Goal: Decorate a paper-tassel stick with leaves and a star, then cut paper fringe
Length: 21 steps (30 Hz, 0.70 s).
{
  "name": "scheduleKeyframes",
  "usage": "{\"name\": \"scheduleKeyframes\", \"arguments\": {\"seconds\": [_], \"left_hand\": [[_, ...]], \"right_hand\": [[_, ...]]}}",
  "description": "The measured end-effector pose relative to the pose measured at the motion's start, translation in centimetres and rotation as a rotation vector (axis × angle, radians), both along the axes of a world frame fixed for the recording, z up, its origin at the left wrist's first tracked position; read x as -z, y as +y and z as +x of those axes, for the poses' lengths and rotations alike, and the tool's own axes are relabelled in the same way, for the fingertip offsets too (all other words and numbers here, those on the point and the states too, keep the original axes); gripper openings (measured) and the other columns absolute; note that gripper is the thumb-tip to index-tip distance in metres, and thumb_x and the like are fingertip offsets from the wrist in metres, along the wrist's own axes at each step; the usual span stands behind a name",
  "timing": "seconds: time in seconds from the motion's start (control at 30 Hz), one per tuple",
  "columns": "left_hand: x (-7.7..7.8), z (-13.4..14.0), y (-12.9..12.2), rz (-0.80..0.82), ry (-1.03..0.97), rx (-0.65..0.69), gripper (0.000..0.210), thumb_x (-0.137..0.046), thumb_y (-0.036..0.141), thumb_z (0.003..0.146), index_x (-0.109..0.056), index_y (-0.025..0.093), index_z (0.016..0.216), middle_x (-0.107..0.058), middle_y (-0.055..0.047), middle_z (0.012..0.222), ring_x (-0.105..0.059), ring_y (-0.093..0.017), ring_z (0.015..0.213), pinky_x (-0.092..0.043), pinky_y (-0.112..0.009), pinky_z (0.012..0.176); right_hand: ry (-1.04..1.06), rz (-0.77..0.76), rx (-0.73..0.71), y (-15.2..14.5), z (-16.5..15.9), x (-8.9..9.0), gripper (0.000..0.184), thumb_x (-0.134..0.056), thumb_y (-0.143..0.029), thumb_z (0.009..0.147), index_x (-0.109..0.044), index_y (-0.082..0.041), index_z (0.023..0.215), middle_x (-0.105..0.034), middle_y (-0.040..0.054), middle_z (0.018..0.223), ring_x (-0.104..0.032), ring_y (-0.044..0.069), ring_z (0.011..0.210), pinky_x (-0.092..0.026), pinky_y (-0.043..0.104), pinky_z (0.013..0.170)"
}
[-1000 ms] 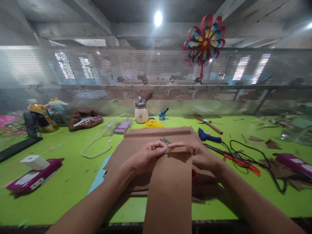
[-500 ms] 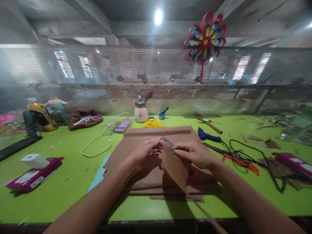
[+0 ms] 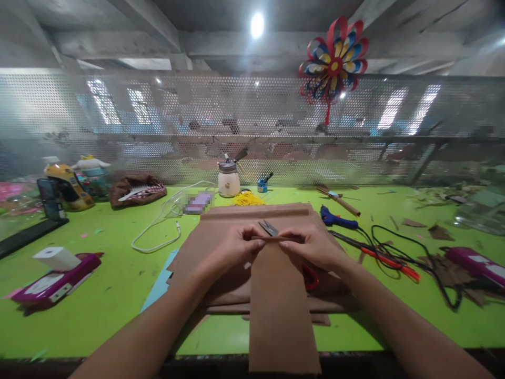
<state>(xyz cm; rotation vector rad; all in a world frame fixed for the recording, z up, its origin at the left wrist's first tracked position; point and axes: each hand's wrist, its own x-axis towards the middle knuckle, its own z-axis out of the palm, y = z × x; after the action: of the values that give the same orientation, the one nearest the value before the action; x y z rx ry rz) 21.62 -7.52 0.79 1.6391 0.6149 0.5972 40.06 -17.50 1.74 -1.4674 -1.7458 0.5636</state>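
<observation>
A long strip of brown paper (image 3: pixel 282 305) hangs toward me past the table's front edge. At its far end the edge looks folded over, and my left hand (image 3: pixel 236 250) pinches the left corner of it. My right hand (image 3: pixel 315 246) pinches the right corner, fingers closed. Scissors (image 3: pixel 269 228) with red handles lie partly under the strip; their blade tips point away and the middle is hidden. Beneath everything is a stack of larger brown paper sheets (image 3: pixel 221 226), with a light blue sheet (image 3: pixel 160 284) showing at its left side.
On the right lie a blue glue gun (image 3: pixel 339 219), a black-and-red tool (image 3: pixel 390 263) with a black cord, paper scraps and a purple power strip (image 3: pixel 479 266). Another purple power strip (image 3: pixel 59 281) with a white plug sits left. A lidded jar (image 3: pixel 229 181) and yellow strands (image 3: pixel 248 199) stand behind.
The strip has turned from edge-on to flat, facing me. My left hand, which was beside it with loosely curled fingers, now grips its far edge; my right hand has shifted slightly.
</observation>
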Motion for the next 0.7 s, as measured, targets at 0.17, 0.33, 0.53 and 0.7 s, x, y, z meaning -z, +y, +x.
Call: {"name": "scheduleKeyframes", "arguments": {"seconds": [0.17, 0.33, 0.53, 0.7], "left_hand": [[-0.7, -0.3, 0.1, -0.017, -0.032, 0.018, 0.01, -0.061, 0.017, 0.068, -0.052, 0.014, 0.07, -0.052, 0.003, 0.059, -0.048, -0.008, 0.053, -0.038, -0.022, 0.055], [-0.8, -0.1, -0.4, 0.047, -0.032, -0.005, 0.009, -0.06, 0.016, 0.067, -0.052, 0.015, 0.07, -0.053, 0.002, 0.055, -0.049, -0.01, 0.051, -0.039, -0.023, 0.053], [-2.1, -0.7, -0.7, 0.421, 0.127, 0.094, 0.021, -0.053, 0.024, 0.075, -0.066, 0.015, 0.09, -0.065, -0.005, 0.087, -0.056, -0.017, 0.08, -0.042, -0.025, 0.069], [-2.5, -1.2, -0.8, 0.51, 0.29, 0.164, 0.037, -0.038, 0.035, 0.086, -0.068, 0.014, 0.082, -0.061, -0.002, 0.07, -0.05, -0.013, 0.066, -0.038, -0.023, 0.061]], "right_hand": [[0.34, -0.061, -0.004, 0.5, 0.9, 1.0, 0.026, -0.061, -0.024, 0.072, -0.065, -0.017, 0.097, -0.061, 0.0005, 0.071, -0.051, 0.01, 0.059, -0.039, 0.021, 0.052], [0.495, -0.081, 0.04, 0.8, 0.6, 1.9, 0.023, -0.063, -0.024, 0.07, -0.068, -0.017, 0.091, -0.049, -0.0043, 0.054, -0.038, 0.006, 0.044, -0.028, 0.02, 0.042], [0.426, -0.056, 0.031, 0.8, 0.5, 2.3, 0.021, -0.058, -0.019, 0.073, -0.07, -0.021, 0.089, -0.053, -0.0031, 0.054, -0.043, 0.008, 0.044, -0.033, 0.021, 0.043], [0.21, 0.055, 0.025, 0.7, 0.0, 2.0, 0.024, -0.054, -0.014, 0.072, -0.072, -0.022, 0.085, -0.064, 0.0003, 0.074, -0.056, 0.012, 0.063, -0.043, 0.023, 0.056]]}}
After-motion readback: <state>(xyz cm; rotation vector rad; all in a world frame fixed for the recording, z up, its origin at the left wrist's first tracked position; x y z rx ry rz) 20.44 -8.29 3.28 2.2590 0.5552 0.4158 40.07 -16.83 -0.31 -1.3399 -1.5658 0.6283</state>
